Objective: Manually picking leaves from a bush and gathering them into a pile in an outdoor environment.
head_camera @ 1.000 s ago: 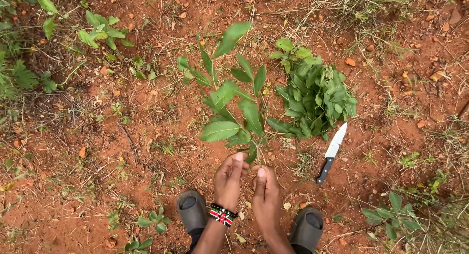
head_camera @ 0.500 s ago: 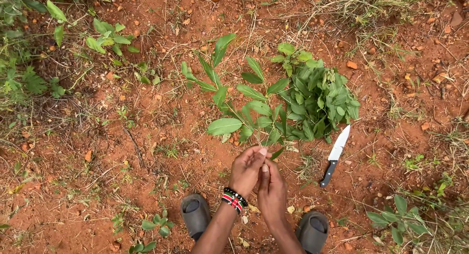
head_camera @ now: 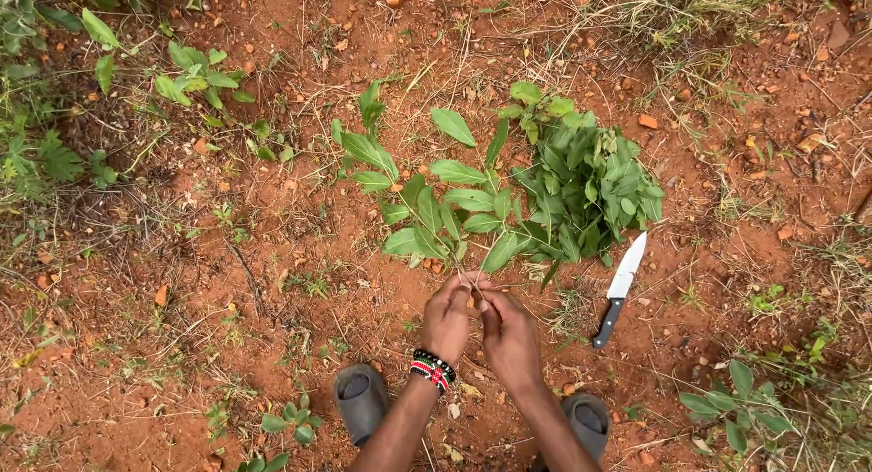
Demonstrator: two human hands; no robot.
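Pinching thin stems of a leafy sprig (head_camera: 436,199) between both hands, low over red soil (head_camera: 182,345). Left hand (head_camera: 448,319) curled, fingers (head_camera: 463,290) closed on the stem ends; beaded band (head_camera: 433,370) at that wrist. Right hand (head_camera: 510,337) just beside the left, touching it at the fingertips, also clenched on the stems. Exact stem count in each grip: cannot tell, too fine and partly hidden by the fingers.

Sprig position: fanned out beyond the hands, leaves spread flat and low over the soil, its right edge overlapping the leaf pile (head_camera: 590,186). Stem ends meet at the fingertips.

Landmark: leaf pile, a dense heap of dark green cut leaves lying on the soil.
- Knife (head_camera: 619,290): just below and to the right of the pile, lying on soil, pale blade tip toward the pile, black handle pointing away. Untouched; right of the right hand, apart from it.
- Hands: below and left of the pile, near it.
- Two dark sandals (head_camera: 361,395): well below the pile, at the bottom edge, one either side of the forearms; right one largely hidden by the right arm.
- Small green plants: far left of the pile near the top corner, and lower right of it past the knife.
- Dry grass strands and orange stones scattered around the pile.
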